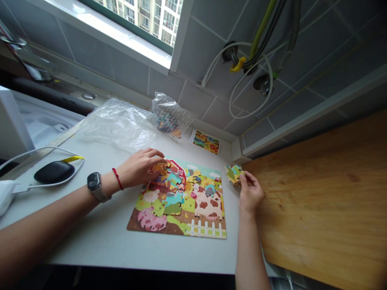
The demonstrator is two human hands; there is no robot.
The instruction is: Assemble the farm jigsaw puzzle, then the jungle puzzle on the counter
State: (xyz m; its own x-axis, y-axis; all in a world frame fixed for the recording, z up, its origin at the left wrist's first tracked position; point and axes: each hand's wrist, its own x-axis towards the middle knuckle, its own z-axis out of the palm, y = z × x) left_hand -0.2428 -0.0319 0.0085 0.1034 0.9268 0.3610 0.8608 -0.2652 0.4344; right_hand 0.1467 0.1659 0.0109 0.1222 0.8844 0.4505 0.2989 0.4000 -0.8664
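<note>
A farm jigsaw puzzle (pixel 208 205) with a cow, a pig and a barn lies on the white tabletop. Loose puzzle pieces (pixel 173 197) rest on top of its picture. My left hand (pixel 142 167) reaches over the barn corner, thumb and curled fingers on either side of an orange spotted puzzle piece (pixel 160 168); its fingertips are partly hidden. Right of the board, my right hand (pixel 252 193) pinches a small stack of green and yellow puzzle pieces (pixel 234 175) at its edge.
Behind the board are a clear bag of puzzle pieces (pixel 167 121), crumpled clear plastic (pixel 117 123) and a picture card (pixel 205 141). A black oval device (pixel 57 172) with a white cable lies at left. A wooden board (pixel 326 193) borders the right side.
</note>
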